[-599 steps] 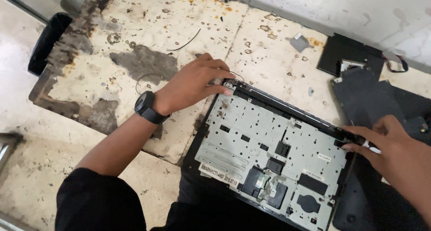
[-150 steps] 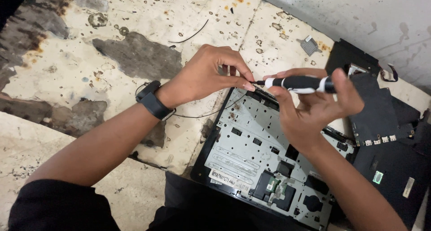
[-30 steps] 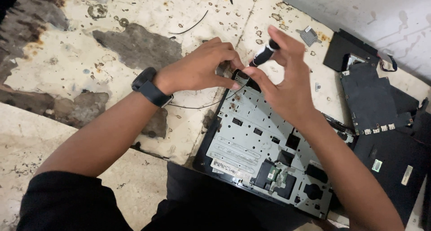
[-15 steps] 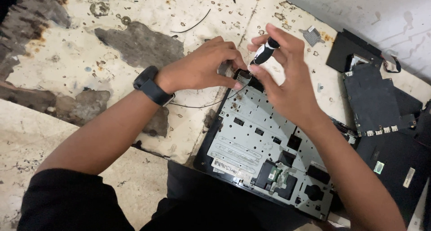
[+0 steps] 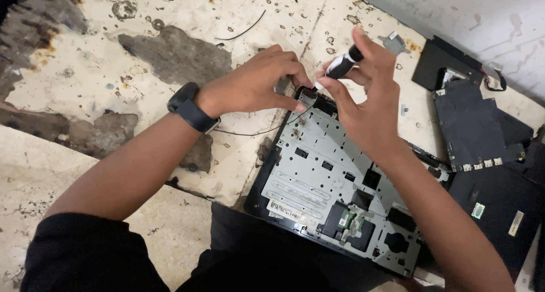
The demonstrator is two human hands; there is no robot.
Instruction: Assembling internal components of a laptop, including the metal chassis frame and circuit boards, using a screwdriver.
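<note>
Worn, stained floor (image 5: 113, 70), cream paint flaking to grey patches; a pale wall running along the top right. Person sitting low, working over an opened laptop base (image 5: 335, 195) lying at an angle on the floor, its silver metal plate facing up inside a black frame.

Left hand (image 5: 255, 84), black watch (image 5: 190, 107) on the wrist, is curling its fingers and pinching at the top left corner of the base, fingertips touching the frame. Right hand (image 5: 369, 107) is gripping a black-and-white screwdriver (image 5: 342, 65) between thumb and fingers, tip pointing down at that same corner, just beside the left fingertips.

A thin black wire (image 5: 250, 134) is trailing from the corner out under the left wrist. Dark circuit board (image 5: 474, 130) and other black parts are lying to the right, apart from the base.
</note>
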